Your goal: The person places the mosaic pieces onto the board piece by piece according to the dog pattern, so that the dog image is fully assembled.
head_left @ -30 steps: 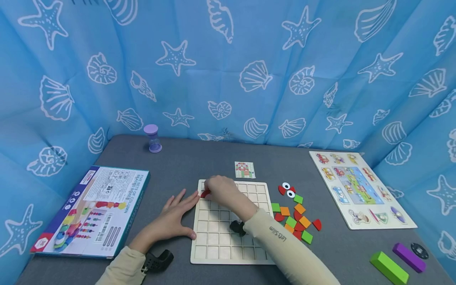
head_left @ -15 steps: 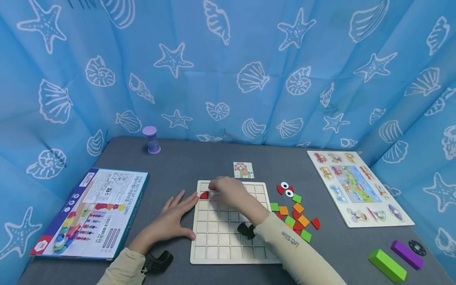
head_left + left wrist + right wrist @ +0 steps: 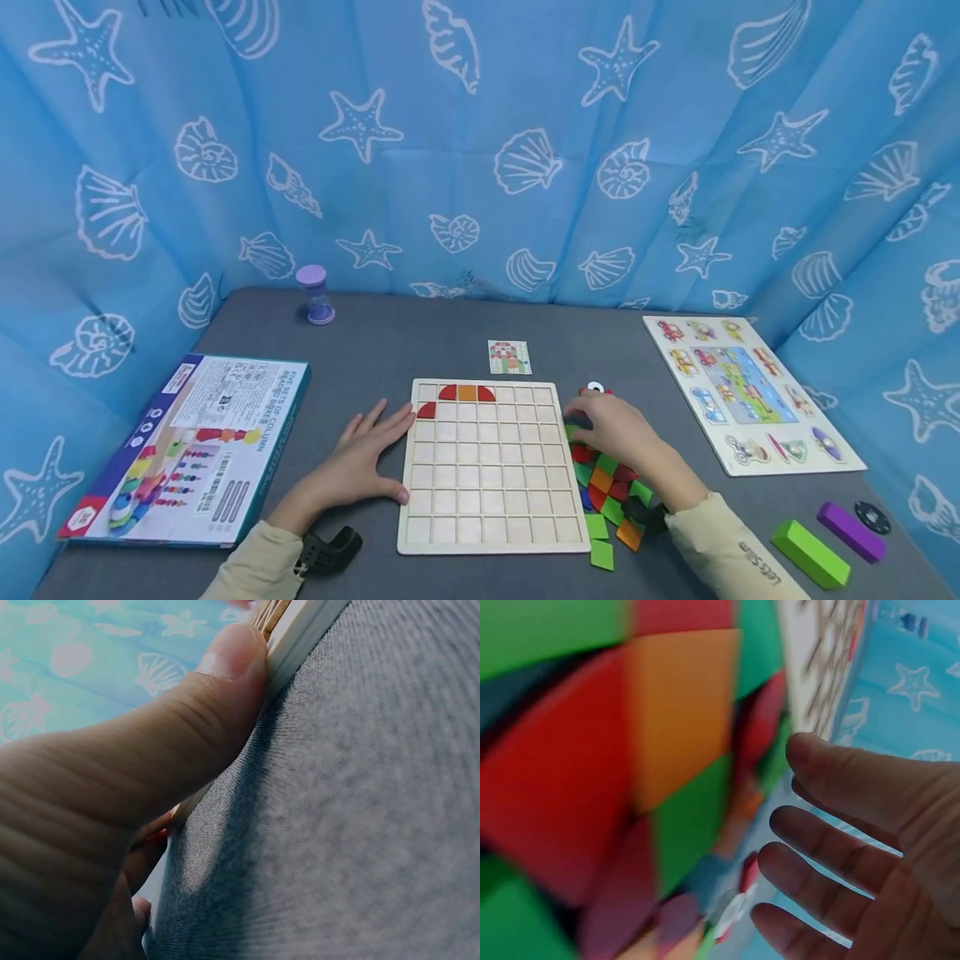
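A pale wooden grid board (image 3: 480,479) lies on the table in the head view. Along its top rows sit an orange square (image 3: 467,392) and several red quarter-round pieces (image 3: 426,410). My left hand (image 3: 358,460) rests at the board's left side, fingers spread and straight; in the left wrist view its thumb (image 3: 217,682) touches the board's edge. Over the pile of coloured pieces right of the board is my right hand (image 3: 618,429), holding nothing. The right wrist view shows its fingers (image 3: 817,877) loosely bent, close to green, orange and red pieces (image 3: 686,712).
A small pattern card (image 3: 509,357) lies behind the board. On the left are a boxed toy (image 3: 202,450) and a purple sand timer (image 3: 316,295). To the right stand a picture puzzle board (image 3: 753,396), a green block (image 3: 810,554) and a purple block (image 3: 851,532).
My right hand has let go of a red piece in the board's top row and moved right to the loose pieces. The left hand has stayed at the board's edge.
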A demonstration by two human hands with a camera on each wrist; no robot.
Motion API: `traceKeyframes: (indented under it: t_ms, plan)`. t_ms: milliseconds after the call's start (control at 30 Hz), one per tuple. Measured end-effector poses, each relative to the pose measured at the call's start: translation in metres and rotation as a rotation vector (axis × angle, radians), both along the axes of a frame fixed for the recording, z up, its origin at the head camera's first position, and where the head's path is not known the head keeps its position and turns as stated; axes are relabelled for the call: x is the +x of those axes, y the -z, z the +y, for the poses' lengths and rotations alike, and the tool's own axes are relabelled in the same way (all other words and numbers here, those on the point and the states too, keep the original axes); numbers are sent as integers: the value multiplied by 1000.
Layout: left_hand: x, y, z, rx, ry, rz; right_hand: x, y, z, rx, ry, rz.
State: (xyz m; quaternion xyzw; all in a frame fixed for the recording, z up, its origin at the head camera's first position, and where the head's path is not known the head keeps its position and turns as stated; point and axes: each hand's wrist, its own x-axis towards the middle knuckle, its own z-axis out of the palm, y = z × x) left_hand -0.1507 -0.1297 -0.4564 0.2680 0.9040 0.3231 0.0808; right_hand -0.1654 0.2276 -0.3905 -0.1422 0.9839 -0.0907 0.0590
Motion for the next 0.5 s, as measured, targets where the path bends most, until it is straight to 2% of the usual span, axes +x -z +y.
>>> traceKeyframes:
  t_ms: [167, 367, 500]
  plan:
    - [1, 1, -2, 2, -8, 2, 1, 4, 6, -8, -25, -41]
    - [1, 0, -1, -4, -9, 2, -1, 6, 3, 32, -26, -22]
    - [1, -1, 0, -11, -8, 0, -3, 4, 4, 62, 7, 15]
